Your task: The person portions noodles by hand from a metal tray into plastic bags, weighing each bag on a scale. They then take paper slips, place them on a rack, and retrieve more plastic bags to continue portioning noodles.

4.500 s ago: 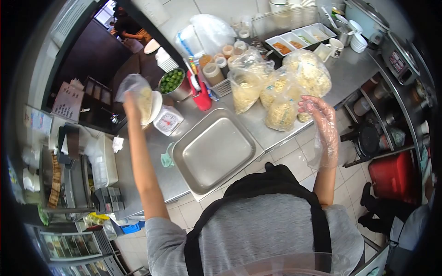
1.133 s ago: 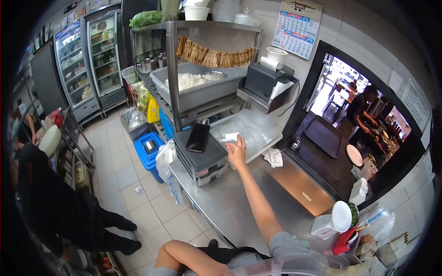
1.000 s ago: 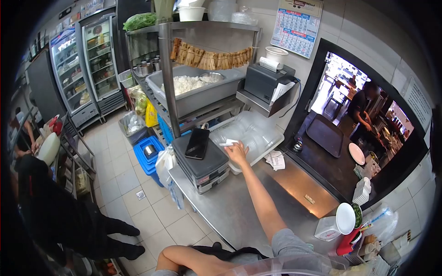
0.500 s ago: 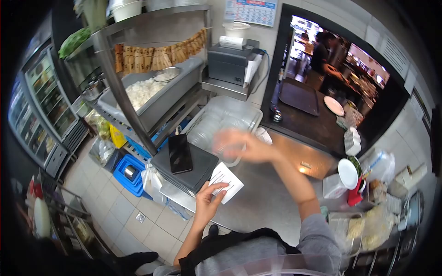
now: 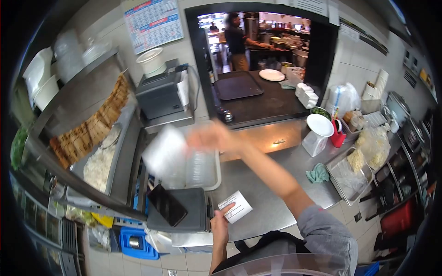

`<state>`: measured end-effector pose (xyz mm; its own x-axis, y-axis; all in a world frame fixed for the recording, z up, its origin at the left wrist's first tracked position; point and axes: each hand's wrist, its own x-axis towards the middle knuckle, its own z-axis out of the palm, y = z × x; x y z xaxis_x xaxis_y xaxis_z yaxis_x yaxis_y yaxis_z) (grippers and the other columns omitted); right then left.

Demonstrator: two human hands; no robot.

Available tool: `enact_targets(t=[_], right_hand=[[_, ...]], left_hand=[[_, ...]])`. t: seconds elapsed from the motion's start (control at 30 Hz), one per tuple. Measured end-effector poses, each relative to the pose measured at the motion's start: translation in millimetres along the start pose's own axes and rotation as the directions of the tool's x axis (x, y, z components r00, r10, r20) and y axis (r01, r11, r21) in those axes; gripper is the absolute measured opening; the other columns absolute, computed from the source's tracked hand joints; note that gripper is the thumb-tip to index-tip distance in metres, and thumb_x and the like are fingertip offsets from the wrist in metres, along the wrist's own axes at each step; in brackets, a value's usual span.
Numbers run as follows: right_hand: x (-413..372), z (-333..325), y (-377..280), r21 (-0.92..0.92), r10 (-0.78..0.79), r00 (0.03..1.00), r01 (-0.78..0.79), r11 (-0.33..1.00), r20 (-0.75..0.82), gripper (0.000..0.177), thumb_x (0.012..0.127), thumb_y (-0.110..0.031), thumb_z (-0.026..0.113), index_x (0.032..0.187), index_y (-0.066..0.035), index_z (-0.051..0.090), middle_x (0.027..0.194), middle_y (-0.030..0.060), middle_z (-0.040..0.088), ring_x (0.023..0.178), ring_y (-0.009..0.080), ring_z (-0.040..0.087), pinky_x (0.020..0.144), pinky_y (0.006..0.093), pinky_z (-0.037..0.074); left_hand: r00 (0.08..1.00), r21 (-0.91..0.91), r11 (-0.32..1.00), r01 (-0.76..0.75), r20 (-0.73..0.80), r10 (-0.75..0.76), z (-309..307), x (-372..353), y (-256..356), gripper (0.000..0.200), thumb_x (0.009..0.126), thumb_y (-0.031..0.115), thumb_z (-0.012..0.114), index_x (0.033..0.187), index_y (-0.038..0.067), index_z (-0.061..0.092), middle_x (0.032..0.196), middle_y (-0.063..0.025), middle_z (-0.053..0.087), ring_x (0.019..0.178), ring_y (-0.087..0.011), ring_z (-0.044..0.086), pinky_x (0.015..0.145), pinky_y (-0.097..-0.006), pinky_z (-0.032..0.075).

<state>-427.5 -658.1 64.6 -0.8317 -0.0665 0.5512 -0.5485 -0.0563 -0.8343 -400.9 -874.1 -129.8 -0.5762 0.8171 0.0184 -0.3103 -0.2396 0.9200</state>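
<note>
My left hand [image 5: 221,223] pinches a small white paper slip [image 5: 236,207] with dark printed lines, over the front edge of the steel counter. My right hand [image 5: 209,138] is smeared by motion above the crate of clear plastic lids [image 5: 200,171]. A blurred white paper [image 5: 165,149] is at its fingers. Beside my left hand lies a dark grey box [image 5: 195,210], with a black phone [image 5: 166,205] on top. The grey printer [image 5: 159,95] stands behind the crate, a white tub [image 5: 151,62] on it.
At the left is a bin of white food [image 5: 99,166] under clipped brown tags [image 5: 92,126]. A white scale [image 5: 317,133], green cloth [image 5: 317,173] and metal tray [image 5: 348,177] are at the right. A person [image 5: 237,41] stands beyond the hatch.
The view has turned right. My right hand now has a blurred white paper at its fingers, and the paper on the printer's top no longer shows. My left hand still holds its slip.
</note>
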Motion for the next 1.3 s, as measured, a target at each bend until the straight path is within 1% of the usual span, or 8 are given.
enact_targets(t=[0.1, 0.13, 0.27, 0.53, 0.7, 0.83, 1.1, 1.3], right_hand=[[-132.5, 27.2, 25.2, -0.157, 0.321, 0.945, -0.308, 0.938, 0.064, 0.012, 0.079, -0.011, 0.069, 0.088, -0.003, 0.066, 0.090, 0.0049, 0.062, 0.086, 0.0158, 0.058, 0.078, 0.0285, 0.045], [-177.5, 35.0, 35.0, -0.280, 0.448, 0.894, -0.438, 0.854, -0.034, 0.013, 0.078, -0.010, 0.070, 0.087, -0.001, 0.065, 0.088, 0.0046, 0.061, 0.086, 0.0143, 0.057, 0.076, 0.0269, 0.046], [-337.0, 85.9, 9.2, 0.066, 0.563, 0.717, -0.593, 0.803, -0.412, 0.015, 0.080, -0.002, 0.064, 0.095, -0.002, 0.065, 0.096, 0.0060, 0.061, 0.093, 0.0139, 0.057, 0.085, 0.0277, 0.045], [-500.5, 184.8, -90.2, 0.067, 0.367, 0.231, -0.763, 0.643, -0.901, 0.059, 0.073, 0.014, 0.047, 0.124, -0.013, 0.055, 0.114, 0.0097, 0.057, 0.094, 0.0198, 0.059, 0.080, 0.0285, 0.049], [-587.3, 198.7, -149.1, -0.251, -0.160, 0.199, -0.852, 0.459, -0.967, 0.061, 0.069, 0.017, 0.042, 0.122, -0.011, 0.054, 0.115, 0.0143, 0.055, 0.087, 0.0331, 0.059, 0.076, 0.0325, 0.049], [-634.8, 189.4, -209.7, -0.094, -0.059, 0.075, -0.877, 0.472, -0.995, 0.052, 0.070, 0.016, 0.045, 0.114, -0.009, 0.058, 0.105, 0.0147, 0.056, 0.091, 0.0334, 0.059, 0.074, 0.0356, 0.047], [-667.4, 42.1, -262.1, -0.486, -0.077, 0.494, -0.794, 0.366, -0.866, 0.058, 0.072, 0.015, 0.042, 0.122, -0.010, 0.052, 0.117, 0.0185, 0.053, 0.106, 0.0368, 0.054, 0.087, 0.0397, 0.045], [-668.9, -75.2, -332.9, -0.625, -0.119, 0.625, -0.710, 0.325, -0.772, 0.051, 0.073, 0.016, 0.045, 0.114, -0.009, 0.060, 0.113, 0.0156, 0.057, 0.102, 0.0329, 0.057, 0.083, 0.0352, 0.048]], left_hand=[[0.925, -0.611, 0.758, 0.231, -0.104, -0.366, -1.5, 13.0, -26.2, 0.069, 0.095, 0.054, 0.020, 0.107, 0.001, 0.063, 0.106, -0.0155, 0.063, 0.102, -0.0225, 0.059, 0.092, -0.0363, 0.043], [0.931, -0.403, 0.847, 0.348, 0.253, -0.263, -18.4, 8.4, -41.5, 0.063, 0.095, 0.051, 0.027, 0.105, 0.000, 0.063, 0.098, -0.0134, 0.065, 0.094, -0.0221, 0.062, 0.088, -0.0331, 0.045], [0.827, 0.361, 0.878, 0.315, 0.350, -0.440, 27.1, -2.6, -81.7, 0.027, 0.088, 0.025, 0.057, 0.096, 0.001, 0.067, 0.091, -0.0094, 0.067, 0.085, -0.0189, 0.063, 0.076, -0.0272, 0.047], [0.590, 0.462, 0.783, -0.416, 0.792, -0.154, 222.2, -55.0, -137.2, 0.023, 0.078, 0.009, 0.066, 0.100, 0.002, 0.065, 0.094, -0.0147, 0.065, 0.088, -0.0283, 0.063, 0.078, -0.0324, 0.048], [0.511, 0.332, 0.813, -0.479, 0.858, -0.050, 355.6, -103.0, -164.4, 0.035, 0.079, 0.004, 0.060, 0.114, 0.001, 0.058, 0.101, -0.0210, 0.059, 0.095, -0.0344, 0.059, 0.080, -0.0374, 0.046], [0.468, 0.296, 0.809, -0.507, 0.883, -0.030, 427.7, -146.3, -169.2, 0.042, 0.082, 0.005, 0.058, 0.122, 0.000, 0.052, 0.105, -0.0237, 0.056, 0.096, -0.0368, 0.058, 0.079, -0.0385, 0.046], [0.743, 0.398, 0.720, -0.569, 0.623, 0.243, 485.9, -97.9, -164.5, 0.041, 0.082, -0.002, 0.054, 0.123, -0.001, 0.052, 0.112, -0.0228, 0.057, 0.101, -0.0325, 0.058, 0.085, -0.0347, 0.045], [0.859, 0.521, 0.689, -0.504, 0.389, 0.334, 540.1, -40.9, -184.8, 0.054, 0.078, -0.006, 0.050, 0.131, 0.000, 0.044, 0.131, -0.0254, 0.043, 0.114, -0.0351, 0.049, 0.091, -0.0353, 0.042]])
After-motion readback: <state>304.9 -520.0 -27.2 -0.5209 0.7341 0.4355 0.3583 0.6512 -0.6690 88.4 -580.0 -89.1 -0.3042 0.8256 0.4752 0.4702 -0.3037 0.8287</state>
